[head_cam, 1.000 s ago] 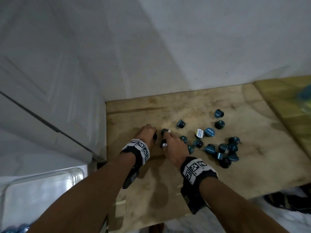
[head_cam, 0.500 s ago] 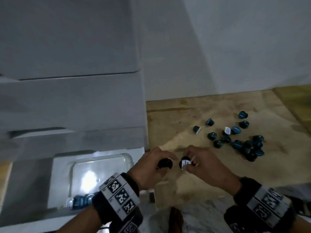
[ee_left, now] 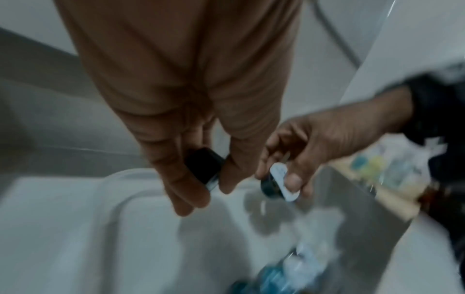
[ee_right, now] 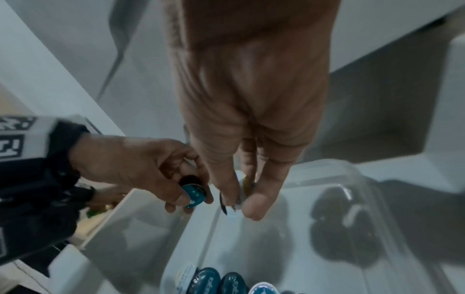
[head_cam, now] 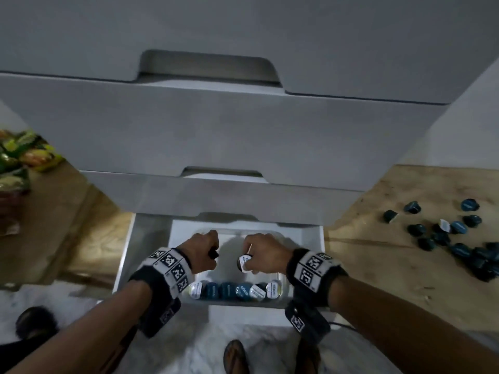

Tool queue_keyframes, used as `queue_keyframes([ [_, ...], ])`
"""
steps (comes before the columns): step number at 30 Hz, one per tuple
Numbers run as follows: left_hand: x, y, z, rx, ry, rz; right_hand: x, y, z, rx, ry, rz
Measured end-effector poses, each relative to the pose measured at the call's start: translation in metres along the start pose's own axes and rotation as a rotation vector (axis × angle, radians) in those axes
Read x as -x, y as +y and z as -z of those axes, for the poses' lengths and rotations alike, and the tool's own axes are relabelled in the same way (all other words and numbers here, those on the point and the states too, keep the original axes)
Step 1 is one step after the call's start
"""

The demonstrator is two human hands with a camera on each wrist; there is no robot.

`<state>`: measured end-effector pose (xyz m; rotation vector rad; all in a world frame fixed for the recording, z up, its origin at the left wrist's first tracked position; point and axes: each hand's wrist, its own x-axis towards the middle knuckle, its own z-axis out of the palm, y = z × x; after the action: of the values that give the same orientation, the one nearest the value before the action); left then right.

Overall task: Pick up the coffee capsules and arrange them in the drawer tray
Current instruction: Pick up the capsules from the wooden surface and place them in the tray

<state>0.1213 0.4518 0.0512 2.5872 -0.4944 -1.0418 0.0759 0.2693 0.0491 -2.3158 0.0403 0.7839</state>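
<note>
here both hands are hovering over the clear tray (head_cam: 283, 282) inside the pulled-out bottom drawer (head_cam: 124, 255). the left hand (head_cam: 201, 251) is pinching a dark capsule with a teal lid (ee_right: 193, 194) between thumb and curled fingers, at about 9 o'clock from the right hand (head_cam: 266, 255), which is clamping a white-lidded capsule (head_cam: 243, 262) at its fingertips. neither capsule is touching the tray. a row of capsules (head_cam: 235, 290) is sitting along the tray's 6 o'clock edge, teal and white lids facing up. a scattered heap of loose capsules (head_cam: 453, 238) is lying on the wooden board (head_cam: 378, 265) at 3 o'clock of the drawer.
</note>
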Motion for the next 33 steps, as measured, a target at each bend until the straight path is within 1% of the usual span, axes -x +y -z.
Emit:
queue_keyframes([
  [2,-0.013,-0.014,-0.003,-0.12,-0.073,-0.002,-0.026,-0.011,-0.012,0.067,-0.074,-0.049],
  [5,-0.03,-0.025,-0.011,-0.241,-0.105,-0.03,-0.056,-0.02,-0.028,0.166,-0.151,-0.103],
  [10,-0.05,-0.035,-0.019,-0.239,-0.174,-0.012,-0.082,-0.025,-0.049,0.283,-0.194,-0.178],
  [14,-0.053,-0.042,-0.02,-0.299,-0.201,-0.014,-0.089,-0.025,-0.058,0.281,-0.205,-0.204],
  [22,-0.056,-0.048,-0.016,-0.377,-0.231,-0.065,-0.088,-0.028,-0.066,0.255,-0.159,-0.195],
  [26,-0.058,-0.051,-0.016,-0.361,-0.237,-0.087,-0.085,-0.029,-0.064,0.224,-0.204,-0.222],
  [33,-0.059,-0.048,-0.018,-0.367,-0.259,-0.081,-0.08,-0.032,-0.063,0.253,-0.226,-0.189],
])
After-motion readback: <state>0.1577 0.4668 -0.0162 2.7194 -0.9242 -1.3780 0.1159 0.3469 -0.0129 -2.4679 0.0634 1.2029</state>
